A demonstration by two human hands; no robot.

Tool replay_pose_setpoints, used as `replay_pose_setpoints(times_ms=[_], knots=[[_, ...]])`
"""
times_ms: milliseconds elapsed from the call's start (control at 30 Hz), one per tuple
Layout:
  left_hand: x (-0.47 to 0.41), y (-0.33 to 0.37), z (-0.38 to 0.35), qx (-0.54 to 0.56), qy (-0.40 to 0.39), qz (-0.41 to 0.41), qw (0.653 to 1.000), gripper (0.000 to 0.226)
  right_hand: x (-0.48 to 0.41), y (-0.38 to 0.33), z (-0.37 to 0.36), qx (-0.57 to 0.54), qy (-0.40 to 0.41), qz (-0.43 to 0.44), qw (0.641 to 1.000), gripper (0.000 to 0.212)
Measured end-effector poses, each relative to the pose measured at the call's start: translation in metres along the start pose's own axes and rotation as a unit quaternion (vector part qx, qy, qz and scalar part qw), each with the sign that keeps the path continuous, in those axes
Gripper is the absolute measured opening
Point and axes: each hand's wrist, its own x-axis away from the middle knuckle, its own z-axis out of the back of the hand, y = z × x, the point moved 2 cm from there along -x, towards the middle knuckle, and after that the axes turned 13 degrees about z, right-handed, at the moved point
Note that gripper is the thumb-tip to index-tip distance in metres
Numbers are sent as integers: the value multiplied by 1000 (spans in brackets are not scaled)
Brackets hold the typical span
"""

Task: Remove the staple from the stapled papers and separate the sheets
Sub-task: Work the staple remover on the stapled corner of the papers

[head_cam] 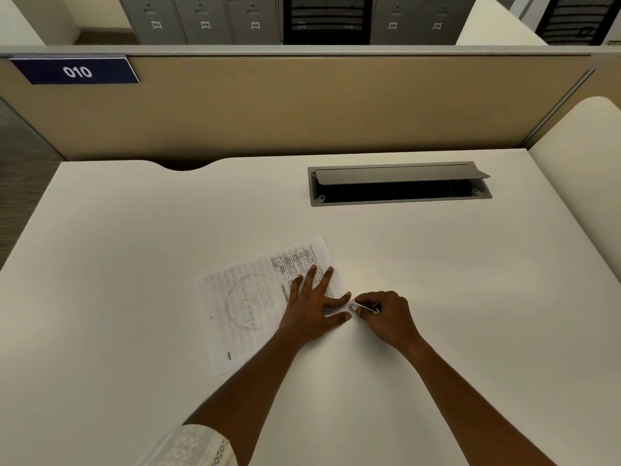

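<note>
Novice: Where do the stapled papers [248, 307] lie?

Clerk: Flat on the desk [134, 264], on the person's side of the cable hatch [400, 185] and a little left of it, skewed, with the print facing up.

Novice: Why is one hand spread across them?

Clerk: The left hand [311, 307] presses down with straight, splayed fingers on the half of the sheets toward the hatch. The index finger and thumb fork apart either side of the working corner. I judge that this pins the paper so it cannot slide or lift when the staple is pulled.

Novice: And the other hand?

Clerk: The right hand [386, 314], straight out from the hatch toward the person, is curled round a small metal tool [363, 307]. The tool's tip meets the paper's edge in the gap of that fork. A low, close grip like that probably gives fine control.

Novice: Is the staple out?

Clerk: I cannot tell, because the staple is too small to make out. The sheets lie as one stack, so the separating looks not yet done.
</note>
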Motion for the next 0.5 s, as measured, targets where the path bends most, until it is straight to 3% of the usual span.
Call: replay_pose_setpoints(times_ms=[200,500], knots=[[-2,-2,-2,7,0,-3,1000,43,11,8,-7,181,-34,135,974,24],[-1,-3,-3,17,10,-14,1000,40,10,8,-7,216,-35,168,961,27]])
